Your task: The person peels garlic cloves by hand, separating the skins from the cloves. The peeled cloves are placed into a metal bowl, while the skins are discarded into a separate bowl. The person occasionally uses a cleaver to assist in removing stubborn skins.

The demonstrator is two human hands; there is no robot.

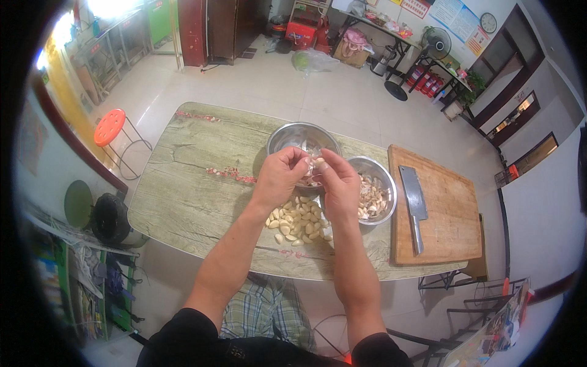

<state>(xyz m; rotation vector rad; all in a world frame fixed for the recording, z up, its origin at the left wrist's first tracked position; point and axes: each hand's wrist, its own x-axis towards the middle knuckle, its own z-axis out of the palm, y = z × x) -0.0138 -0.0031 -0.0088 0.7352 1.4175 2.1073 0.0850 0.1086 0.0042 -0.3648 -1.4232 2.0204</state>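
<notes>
Both hands meet above the near rim of a steel bowl (280,137) that holds papery garlic skins. A garlic clove (318,162) is pinched in the fingertips of my right hand (340,183). At the clove's left side, my left hand (279,179) grips its edge with thumb and forefinger; whether loose skin lies between them is too small to tell. Below the hands, a heap of peeled garlic cloves (300,220) lies on the table, partly hidden by my right wrist. A second steel bowl (390,188), right of my right hand, contains unpeeled cloves.
A wooden cutting board (451,215) with a cleaver (415,197) on it lies at the right end of the wood-patterned table (197,151). An orange stool (110,127) stands off the left side. A pedestal fan (435,44) is by the far wall.
</notes>
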